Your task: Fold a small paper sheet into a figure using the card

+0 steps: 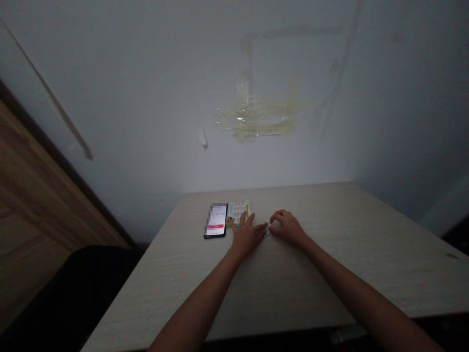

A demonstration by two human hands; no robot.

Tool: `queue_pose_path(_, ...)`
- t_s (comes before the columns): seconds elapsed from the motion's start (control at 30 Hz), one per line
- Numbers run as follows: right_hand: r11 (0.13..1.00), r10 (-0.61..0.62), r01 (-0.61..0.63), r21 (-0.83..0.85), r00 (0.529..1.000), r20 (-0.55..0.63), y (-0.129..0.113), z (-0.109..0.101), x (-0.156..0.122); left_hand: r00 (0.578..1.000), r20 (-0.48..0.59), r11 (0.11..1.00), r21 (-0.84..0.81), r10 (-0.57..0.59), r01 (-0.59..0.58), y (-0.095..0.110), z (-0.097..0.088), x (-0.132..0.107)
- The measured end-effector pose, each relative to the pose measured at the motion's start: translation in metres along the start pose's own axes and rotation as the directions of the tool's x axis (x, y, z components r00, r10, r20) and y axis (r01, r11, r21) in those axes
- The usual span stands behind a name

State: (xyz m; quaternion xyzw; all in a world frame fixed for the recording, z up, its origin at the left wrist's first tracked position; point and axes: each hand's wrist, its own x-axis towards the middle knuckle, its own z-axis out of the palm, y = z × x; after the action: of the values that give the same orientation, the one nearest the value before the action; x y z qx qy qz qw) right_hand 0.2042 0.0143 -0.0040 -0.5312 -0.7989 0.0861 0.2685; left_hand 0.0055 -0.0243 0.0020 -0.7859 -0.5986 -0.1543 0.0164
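My left hand [246, 238] lies over the front edge of a small printed card or booklet [237, 209], its fingers spread. It has white, yellow and green areas with rows of small pictures. My right hand [288, 228] rests on the tabletop just to the right, its fingers curled, with a gap between thumb and forefinger. A tiny whitish piece [267, 233] lies between the two hands by the left fingertips; what it is cannot be made out. Left of the booklet, a phone [217, 221] lies face up with its screen lit.
The pale wooden table [315, 278] meets a white wall [146, 98] bearing old tape [256, 120]. At the left are a wooden panel [25, 181] and a dark shape [80, 288]. A small dark mark [453, 255] shows near the table's right edge.
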Motion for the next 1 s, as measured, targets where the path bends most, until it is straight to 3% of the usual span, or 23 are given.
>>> queue_pose_path(0.47,0.996,-0.049,0.047,0.073,0.998,0.029,0.008,0.003,-0.003,0.999,-0.038,1.0,0.014,0.021,-0.021,0.0,0.002,-0.001)
queue_pose_path(0.7,0.994,0.002,0.002,0.105,0.999,-0.042,0.006,0.006,-0.002,0.999,-0.041,1.0,-0.013,0.003,-0.003,0.0,0.002,0.0)
queue_pose_path(1.0,1.0,-0.003,0.006,0.026,0.997,-0.081,-0.002,0.006,-0.002,0.999,-0.054,1.0,-0.011,0.01,-0.01,-0.001,0.003,-0.001)
